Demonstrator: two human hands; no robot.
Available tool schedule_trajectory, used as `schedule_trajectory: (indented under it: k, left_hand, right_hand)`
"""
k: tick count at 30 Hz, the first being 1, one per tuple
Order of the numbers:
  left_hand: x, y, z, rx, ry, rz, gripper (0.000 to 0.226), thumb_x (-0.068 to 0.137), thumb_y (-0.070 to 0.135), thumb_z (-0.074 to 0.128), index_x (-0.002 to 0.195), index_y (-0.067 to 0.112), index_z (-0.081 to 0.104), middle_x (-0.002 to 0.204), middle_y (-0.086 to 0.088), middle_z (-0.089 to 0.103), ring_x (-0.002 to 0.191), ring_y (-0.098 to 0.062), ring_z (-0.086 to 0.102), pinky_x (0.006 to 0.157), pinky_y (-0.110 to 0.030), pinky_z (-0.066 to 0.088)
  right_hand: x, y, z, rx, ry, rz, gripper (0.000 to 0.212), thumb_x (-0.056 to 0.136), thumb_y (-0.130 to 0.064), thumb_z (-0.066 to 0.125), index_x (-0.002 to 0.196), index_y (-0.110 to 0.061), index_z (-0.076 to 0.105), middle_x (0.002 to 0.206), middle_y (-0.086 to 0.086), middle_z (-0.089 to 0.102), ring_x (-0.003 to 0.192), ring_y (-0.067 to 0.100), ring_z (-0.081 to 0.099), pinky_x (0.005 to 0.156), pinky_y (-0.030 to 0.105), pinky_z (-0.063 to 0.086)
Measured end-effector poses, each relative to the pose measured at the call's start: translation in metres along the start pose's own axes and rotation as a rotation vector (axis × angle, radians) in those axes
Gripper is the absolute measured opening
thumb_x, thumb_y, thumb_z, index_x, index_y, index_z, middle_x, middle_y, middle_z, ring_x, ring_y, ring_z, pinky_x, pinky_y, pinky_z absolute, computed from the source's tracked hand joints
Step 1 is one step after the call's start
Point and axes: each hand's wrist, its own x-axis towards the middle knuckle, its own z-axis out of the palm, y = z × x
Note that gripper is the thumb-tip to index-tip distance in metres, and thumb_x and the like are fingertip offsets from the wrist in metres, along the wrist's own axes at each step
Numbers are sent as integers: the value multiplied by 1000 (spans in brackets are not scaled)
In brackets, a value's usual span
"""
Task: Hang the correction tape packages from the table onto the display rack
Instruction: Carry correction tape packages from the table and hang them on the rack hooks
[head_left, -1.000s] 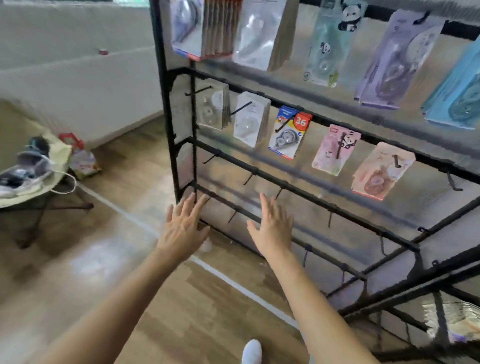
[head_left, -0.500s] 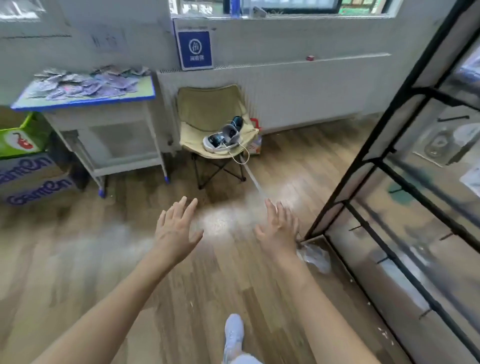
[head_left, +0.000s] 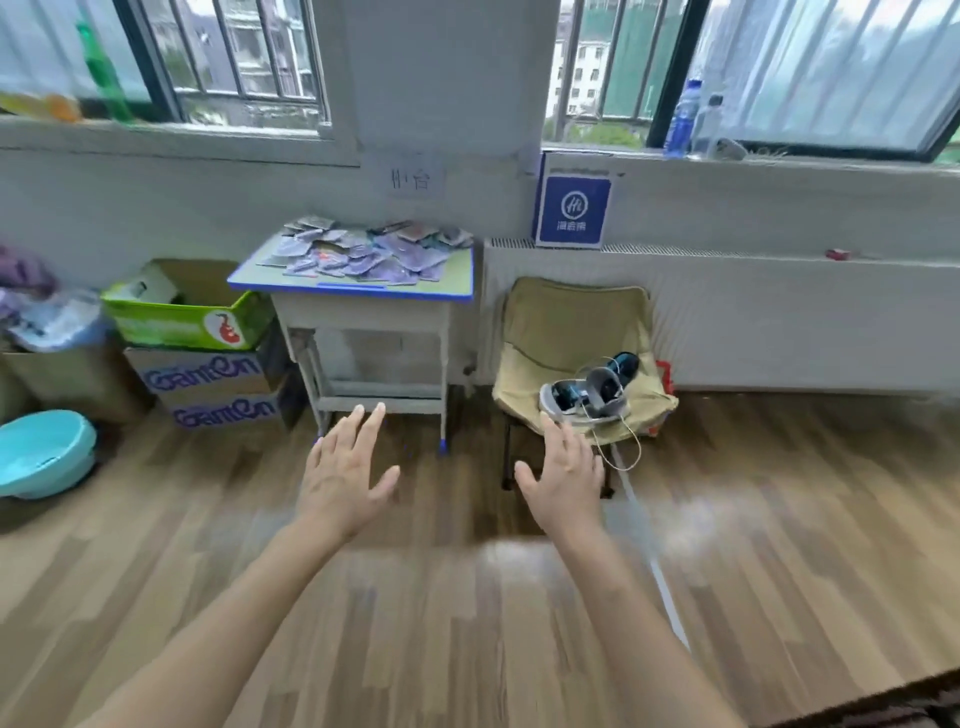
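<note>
Several correction tape packages (head_left: 363, 249), mostly purple and blue, lie in a loose heap on a small table (head_left: 457, 288) with a blue rim against the far wall. My left hand (head_left: 345, 478) and my right hand (head_left: 566, 478) are stretched out in front of me over the wooden floor, both empty with fingers spread. They are well short of the table. The display rack is out of view, except perhaps a dark edge at the bottom right corner.
A beige folding chair (head_left: 566, 322) holding a headset (head_left: 592, 389) stands right of the table. Stacked cardboard boxes (head_left: 208, 374) and a teal basin (head_left: 44, 452) sit to the left. A radiator (head_left: 779, 317) and windows line the wall.
The view has swung left from the display rack to face the table by the wall. Both hands stayed raised, empty and spread throughout.
</note>
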Motion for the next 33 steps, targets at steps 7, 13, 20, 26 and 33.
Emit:
schedule_trajectory:
  k: [7, 13, 20, 26, 33]
  left_hand:
    - [94, -47, 25, -18, -26, -145, 73, 93, 41, 50, 152, 26, 9, 158, -2, 13, 144, -20, 15, 114, -32, 12]
    - [208, -95, 41, -58, -20, -152, 71, 94, 40, 50, 152, 25, 12, 158, -4, 15, 144, -21, 17, 115, -35, 14]
    - [373, -148, 43, -106, -17, -95, 71, 95, 41, 48, 152, 27, 8, 158, -3, 11, 144, -21, 14, 116, -35, 10]
    - [475, -188, 49, -116, -55, -82, 72, 95, 41, 49, 152, 26, 9, 158, -4, 12, 145, -22, 13, 117, -36, 11]
    - [587, -228, 67, -131, -77, -60, 69, 94, 38, 52, 151, 23, 15, 157, -7, 17, 143, -24, 18, 114, -38, 17]
  right_hand:
    - [114, -39, 36, -25, -105, -71, 67, 96, -39, 46, 152, -24, 11, 158, 7, 12, 145, 23, 11, 117, 41, 9]
    - [224, -75, 68, 20, -111, -62, 67, 95, -37, 48, 151, -25, 13, 158, 8, 14, 145, 24, 13, 116, 40, 12]
    - [367, -142, 98, 28, -86, -4, 68, 95, -37, 48, 151, -25, 13, 158, 8, 14, 144, 23, 14, 115, 38, 14]
    - [465, -193, 123, -16, -91, -11, 67, 95, -36, 48, 151, -20, 14, 156, 8, 17, 144, 23, 16, 114, 38, 16]
    - [578, -234, 171, -31, -124, -32, 68, 94, -36, 49, 151, -21, 15, 155, 9, 20, 142, 24, 19, 112, 40, 19]
